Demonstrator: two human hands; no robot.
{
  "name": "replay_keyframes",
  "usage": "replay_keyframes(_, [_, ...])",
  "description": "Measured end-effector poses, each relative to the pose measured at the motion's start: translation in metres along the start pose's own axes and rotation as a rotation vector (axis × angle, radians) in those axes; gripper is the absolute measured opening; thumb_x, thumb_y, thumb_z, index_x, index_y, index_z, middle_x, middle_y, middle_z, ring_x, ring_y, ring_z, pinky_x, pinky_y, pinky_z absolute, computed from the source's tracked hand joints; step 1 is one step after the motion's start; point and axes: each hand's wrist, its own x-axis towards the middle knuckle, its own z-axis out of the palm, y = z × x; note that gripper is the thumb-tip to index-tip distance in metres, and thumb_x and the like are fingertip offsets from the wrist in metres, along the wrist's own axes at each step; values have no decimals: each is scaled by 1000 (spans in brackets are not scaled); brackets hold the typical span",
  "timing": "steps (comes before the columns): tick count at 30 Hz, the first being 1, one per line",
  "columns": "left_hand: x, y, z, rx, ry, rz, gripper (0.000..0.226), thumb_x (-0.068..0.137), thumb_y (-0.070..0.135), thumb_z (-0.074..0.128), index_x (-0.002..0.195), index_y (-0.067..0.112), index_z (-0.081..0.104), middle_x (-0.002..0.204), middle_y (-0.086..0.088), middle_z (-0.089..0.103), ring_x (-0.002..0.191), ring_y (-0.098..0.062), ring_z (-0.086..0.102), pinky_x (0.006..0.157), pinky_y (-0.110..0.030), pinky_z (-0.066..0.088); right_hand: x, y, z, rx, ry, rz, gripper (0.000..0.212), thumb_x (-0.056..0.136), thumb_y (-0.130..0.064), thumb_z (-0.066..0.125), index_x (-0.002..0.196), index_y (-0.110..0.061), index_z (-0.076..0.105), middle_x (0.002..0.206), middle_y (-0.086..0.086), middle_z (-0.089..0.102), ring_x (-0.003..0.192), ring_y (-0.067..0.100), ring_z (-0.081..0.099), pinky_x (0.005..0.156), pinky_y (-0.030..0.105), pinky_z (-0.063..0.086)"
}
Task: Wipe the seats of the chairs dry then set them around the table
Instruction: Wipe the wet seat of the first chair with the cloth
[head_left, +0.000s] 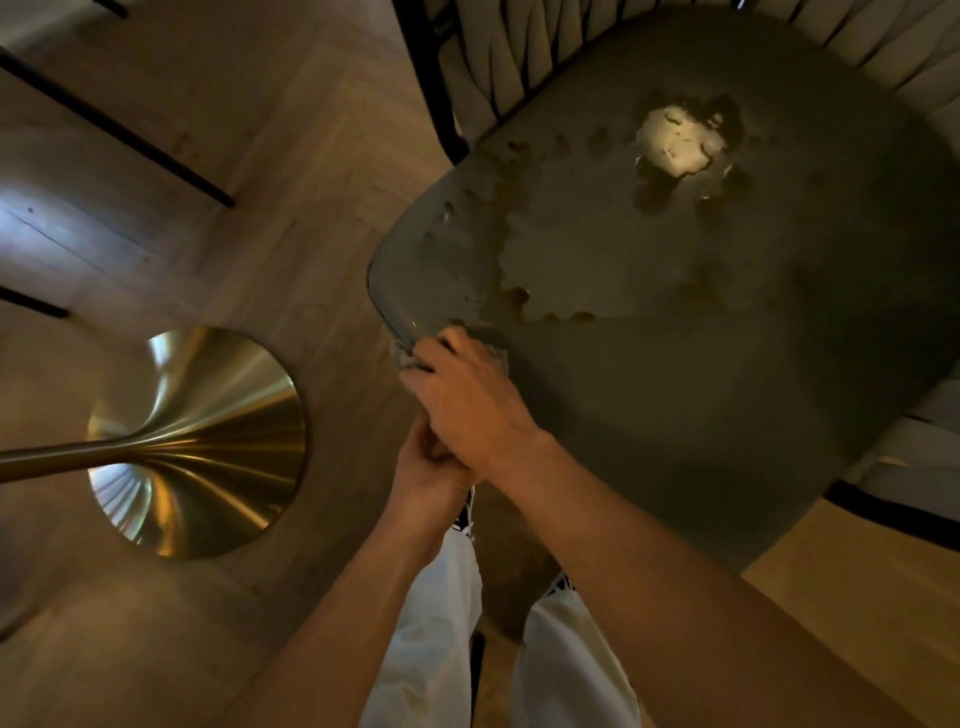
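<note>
**Wiping the first wet seat**

The chair seat fills the right of the head view, a dark rounded pad with water on it: a bright puddle near the woven backrest and a trail of droplets and smears running down toward the near-left corner. At that corner lies a small grey cloth, partly on the seat edge and partly over it. The right hand presses on the cloth, fingers curled over it and gripping it. The left hand sits just beneath the right wrist, touching it; its fingers look curled, but whether they hold anything cannot be told.

The step in hand appears to be the drying of this seat, barely begun, since most of the water is untouched. The next move likely calls for sweeping the cloth away from the body, through the smears and up to the puddle.

To the left, the brass table base stands on the wooden floor, with dark chair legs beyond it.
</note>
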Motion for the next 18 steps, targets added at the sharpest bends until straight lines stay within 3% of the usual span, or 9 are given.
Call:
replay_keyframes(4, [10,10,1,-2,40,125,68,79,-6,71,113,49,48,101,5,72,94,-11,70,72,-23,58,-29,31,-4,40,145,128,30,72,-10,64,101,-11,72,103,8,63,94,31,53,72,40,49])
replay_keyframes(7, [16,24,5,-90,115,133,84,73,0,80,130,45,39,115,8,65,98,-6,67,72,-13,54,-61,70,-18,5,271,271,34,74,-8,53,102,-14,71,102,7,65,95,33,54,77,43,49])
replay_keyframes(11, [27,24,7,-13,163,111,102,71,14,85,147,42,23,134,6,55,118,-11,57,99,-40,51,-107,134,-41,-79,319,459,42,75,-10,41,104,-17,71,104,10,65,96,38,57,86,44,45])
replay_keyframes(15, [29,21,10,24,172,118,105,73,12,83,150,40,17,136,7,53,115,-7,56,102,-38,47,-144,193,-67,-134,310,683,42,71,-8,41,102,-13,69,99,18,62,94,39,55,88,42,39])
replay_keyframes(18, [33,18,9,56,170,131,106,74,11,82,151,39,15,137,9,52,108,-1,54,102,-35,46,-159,226,-83,-53,392,943,37,77,-2,45,105,-5,68,109,25,55,99,44,50,89,45,39])
